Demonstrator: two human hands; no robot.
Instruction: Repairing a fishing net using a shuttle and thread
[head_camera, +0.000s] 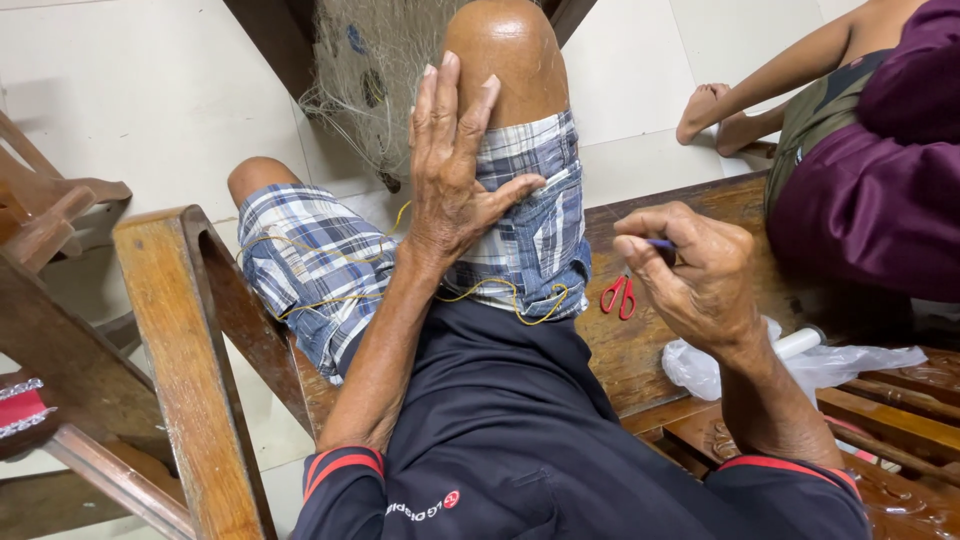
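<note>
While seated on a wooden bench (640, 350), left hand (455, 170) spread flat and open, fingers straight, pressed on the raised right thigh over checked shorts (530, 225), holding nothing. Right hand (695, 275) curled shut, pinching a thin blue tool (661, 243) between thumb and fingers. Yellow cord (500, 290) draped across the lap; fishing net (365, 80) beyond the knee; red scissors (619, 296) on the bench just beside the right hand.

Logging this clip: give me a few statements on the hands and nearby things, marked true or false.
1. The left hand lies flat on the raised thigh. True.
2. The right hand pinches a thin blue tool. True.
3. The red scissors are in the left hand. False: they lie on the wooden bench.
4. Yellow cord crosses the plaid shorts. True.
5. The fishing net covers the right hand. False: it hangs beyond the knee.
</note>
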